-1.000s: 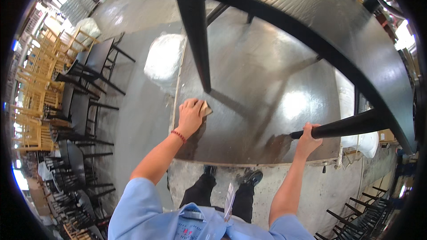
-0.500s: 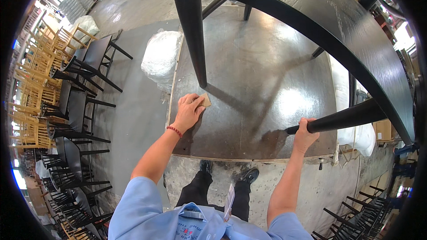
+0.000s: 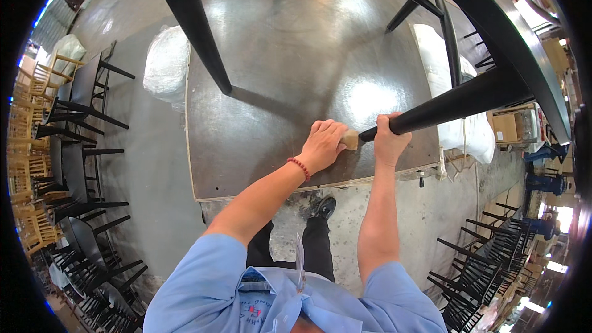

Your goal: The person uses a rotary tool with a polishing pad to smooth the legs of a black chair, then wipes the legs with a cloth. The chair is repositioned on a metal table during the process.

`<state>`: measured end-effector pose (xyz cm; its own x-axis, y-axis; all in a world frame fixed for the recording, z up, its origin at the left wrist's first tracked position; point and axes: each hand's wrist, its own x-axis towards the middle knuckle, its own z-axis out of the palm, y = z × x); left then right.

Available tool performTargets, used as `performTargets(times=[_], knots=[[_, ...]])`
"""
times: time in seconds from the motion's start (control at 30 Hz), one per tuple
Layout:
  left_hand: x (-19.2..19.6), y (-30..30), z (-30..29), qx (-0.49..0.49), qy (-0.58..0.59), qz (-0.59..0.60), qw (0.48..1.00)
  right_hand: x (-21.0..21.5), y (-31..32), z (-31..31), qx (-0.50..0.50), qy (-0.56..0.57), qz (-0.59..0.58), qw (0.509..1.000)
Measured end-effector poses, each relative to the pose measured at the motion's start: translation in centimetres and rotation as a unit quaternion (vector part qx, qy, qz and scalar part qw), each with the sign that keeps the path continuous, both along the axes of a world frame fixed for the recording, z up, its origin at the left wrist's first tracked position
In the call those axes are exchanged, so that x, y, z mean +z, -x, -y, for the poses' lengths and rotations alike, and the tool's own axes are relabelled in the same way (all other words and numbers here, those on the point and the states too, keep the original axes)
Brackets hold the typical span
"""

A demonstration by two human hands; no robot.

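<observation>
A black wooden chair [image 3: 493, 12] leans over the tabletop at upper right, its tapered legs pointing down. My right hand [image 3: 391, 142] wraps round the lower end of its near right leg [image 3: 462, 103]. In my left hand [image 3: 324, 147] is a small tan sanding pad [image 3: 350, 140], pinched between fingers and thumb. The pad is beside the tip of that leg; whether it touches cannot be made out. Another leg [image 3: 200, 37] of the chair comes down at left, its tip over the tabletop.
Both hands are above a low brown work table [image 3: 271, 148]. A plastic-wrapped bundle [image 3: 166, 65] lies left of it, white wrapped padding [image 3: 472, 139] to its right. Black chairs [image 3: 80, 108] and pale wooden frames [image 3: 28, 160] line the left; more black chairs [image 3: 475, 265] stand at lower right.
My left hand has carried the sanding pad rightward, from near the left leg to the held leg's tip. My view has shifted, and the chair appears more tilted, with its underframe showing.
</observation>
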<state>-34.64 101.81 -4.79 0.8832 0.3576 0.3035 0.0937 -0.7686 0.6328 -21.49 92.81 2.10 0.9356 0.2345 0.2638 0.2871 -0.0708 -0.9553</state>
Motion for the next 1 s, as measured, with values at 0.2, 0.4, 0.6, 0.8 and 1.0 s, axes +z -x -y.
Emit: performTargets(times=[0.2, 0.4, 0.6, 0.8, 1.0], knots=[[0.3, -3.5, 1.3, -0.025, 0.078, 0.022, 0.996, 0.7, 0.0, 0.2, 0.007, 0.006, -0.023, 1.0], [1.4, -3.0, 0.0, 0.001, 0.097, 0.013, 0.995, 0.8, 1.3, -0.6, 0.024, -0.012, -0.029, 0.999], [6.2, 10.0, -10.9, 0.414, 0.038, 0.172, 0.893, -1.0, 0.6, 0.8, 0.013, -0.045, -0.065, 0.997], [15.6, 9.3, -24.1, 0.339, 0.173, 0.198, 0.903, -1.8, 0.9, -0.3, 0.039, -0.044, -0.051, 0.997], [16.6, 4.5, -31.9, 0.282, 0.215, 0.165, 0.92, -3.8, 1.9, -4.3, 0.03, -0.046, -0.023, 0.998]])
